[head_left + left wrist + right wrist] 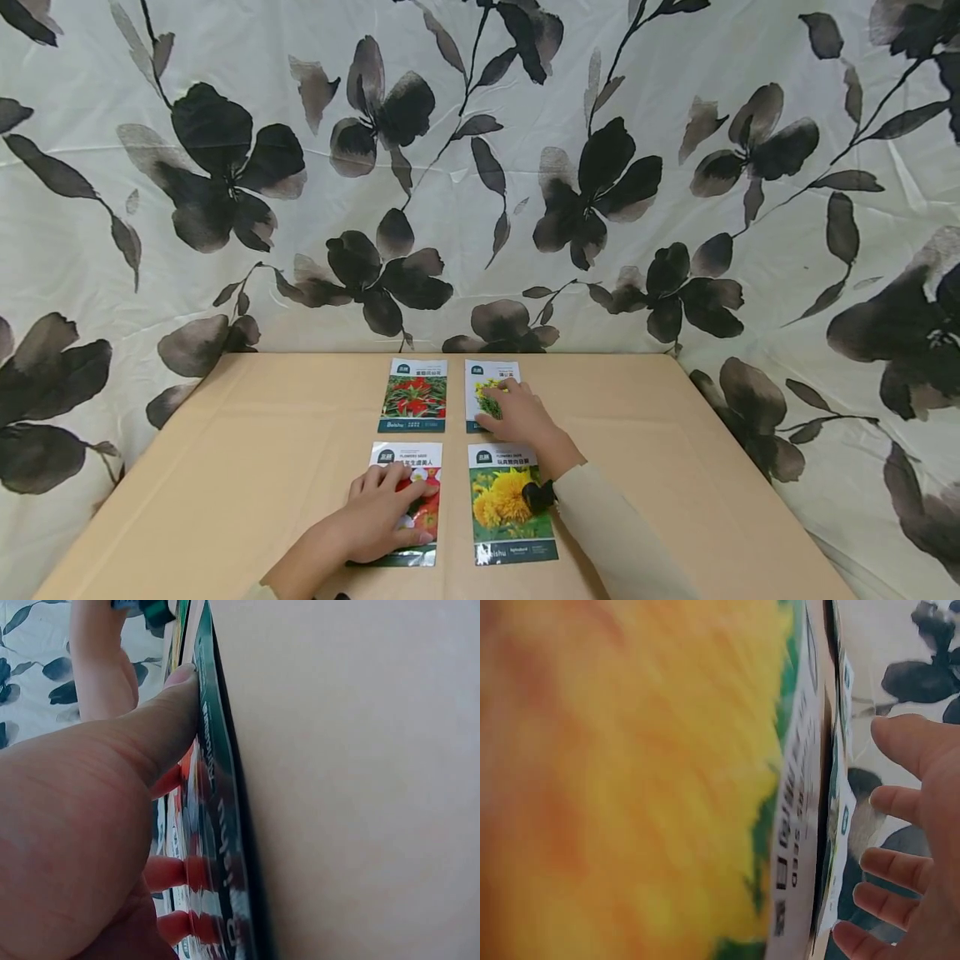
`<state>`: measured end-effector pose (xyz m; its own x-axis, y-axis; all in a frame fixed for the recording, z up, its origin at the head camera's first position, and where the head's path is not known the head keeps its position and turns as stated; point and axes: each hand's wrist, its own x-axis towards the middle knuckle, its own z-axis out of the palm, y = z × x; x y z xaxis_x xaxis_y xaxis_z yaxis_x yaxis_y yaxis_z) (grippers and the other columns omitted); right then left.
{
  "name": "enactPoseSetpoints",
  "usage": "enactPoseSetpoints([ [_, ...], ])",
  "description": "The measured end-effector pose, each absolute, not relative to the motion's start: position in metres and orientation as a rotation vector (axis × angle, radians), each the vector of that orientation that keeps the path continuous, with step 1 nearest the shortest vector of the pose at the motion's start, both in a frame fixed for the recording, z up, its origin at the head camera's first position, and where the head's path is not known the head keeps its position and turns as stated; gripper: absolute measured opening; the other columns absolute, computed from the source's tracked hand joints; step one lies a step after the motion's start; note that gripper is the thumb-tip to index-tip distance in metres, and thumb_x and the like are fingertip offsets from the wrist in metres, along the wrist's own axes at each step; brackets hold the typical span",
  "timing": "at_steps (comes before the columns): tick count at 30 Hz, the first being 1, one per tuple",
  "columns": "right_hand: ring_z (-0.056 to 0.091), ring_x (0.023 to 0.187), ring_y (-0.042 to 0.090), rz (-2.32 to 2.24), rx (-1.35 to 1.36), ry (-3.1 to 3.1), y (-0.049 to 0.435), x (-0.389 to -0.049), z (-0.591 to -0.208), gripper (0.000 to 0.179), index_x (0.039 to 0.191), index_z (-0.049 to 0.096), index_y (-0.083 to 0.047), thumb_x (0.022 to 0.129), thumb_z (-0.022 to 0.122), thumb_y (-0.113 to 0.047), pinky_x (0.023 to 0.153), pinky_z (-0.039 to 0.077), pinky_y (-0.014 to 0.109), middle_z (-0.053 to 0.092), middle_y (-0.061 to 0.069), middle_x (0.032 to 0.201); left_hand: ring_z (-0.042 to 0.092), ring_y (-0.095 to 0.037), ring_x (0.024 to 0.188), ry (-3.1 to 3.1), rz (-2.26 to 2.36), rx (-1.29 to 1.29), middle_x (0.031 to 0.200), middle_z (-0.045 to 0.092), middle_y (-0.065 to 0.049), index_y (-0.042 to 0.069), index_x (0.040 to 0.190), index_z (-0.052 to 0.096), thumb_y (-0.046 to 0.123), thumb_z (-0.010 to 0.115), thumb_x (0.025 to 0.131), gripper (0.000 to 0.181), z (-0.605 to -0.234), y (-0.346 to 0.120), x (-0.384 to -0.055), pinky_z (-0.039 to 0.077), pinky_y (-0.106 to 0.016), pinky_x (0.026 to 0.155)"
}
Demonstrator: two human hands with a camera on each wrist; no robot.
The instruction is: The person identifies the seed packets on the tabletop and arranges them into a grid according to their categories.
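Four flower seed packets would be a count, so: several flower seed packets lie in two rows. My left hand (pixel 375 512) rests with spread fingers on the lower left packet (pixel 425 518), which has red flowers; in the left wrist view the thumb (pixel 169 712) touches its dark green end (pixel 217 750). My right hand (pixel 521 417) is over the upper right packet (pixel 480 379), with small yellow flowers, and hides part of it. In the right wrist view its fingers (pixel 896 866) are apart and relaxed, holding nothing.
Below my right wrist lies a packet with a large yellow flower (pixel 502 500). The upper left packet (pixel 414 396) shows red flowers. All lie on a tan table (pixel 300 433). A white cloth with dark flowers (pixel 480 208) hangs behind the table's far edge.
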<state>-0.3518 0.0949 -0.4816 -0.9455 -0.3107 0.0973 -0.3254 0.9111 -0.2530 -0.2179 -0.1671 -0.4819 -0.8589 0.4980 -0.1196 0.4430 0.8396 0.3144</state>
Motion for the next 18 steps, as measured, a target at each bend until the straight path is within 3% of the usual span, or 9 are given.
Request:
enactPoseSetpoints([
  [8,0.042,0.118,0.022,0.499,0.558,-3.019,0.093,-0.316,-0.480,0.059,0.134,0.053,-0.027,0.084,0.059,-0.059,0.094,0.045,0.043,0.045,0.003,0.137,0.032,-0.033,0.115,2.815,0.422,0.728,0.132,0.040,-0.008,0.038,0.130,0.050,0.072,0.055,0.075,0.065,-0.483,-0.168,-0.219,0.025,-0.064,0.094],
  [18,0.039,0.128,0.027,0.595,0.628,-3.058,0.100,-0.270,-0.474,0.059,0.133,0.053,-0.028,0.083,0.061,-0.058,0.097,0.043,0.052,0.042,0.004,0.143,0.031,-0.033,0.116,2.821,0.431,0.740,0.129,0.039,-0.006,0.040,0.132,0.049,0.071,0.055,0.075,0.065,-0.483,-0.169,-0.220,0.025,-0.063,0.094],
])
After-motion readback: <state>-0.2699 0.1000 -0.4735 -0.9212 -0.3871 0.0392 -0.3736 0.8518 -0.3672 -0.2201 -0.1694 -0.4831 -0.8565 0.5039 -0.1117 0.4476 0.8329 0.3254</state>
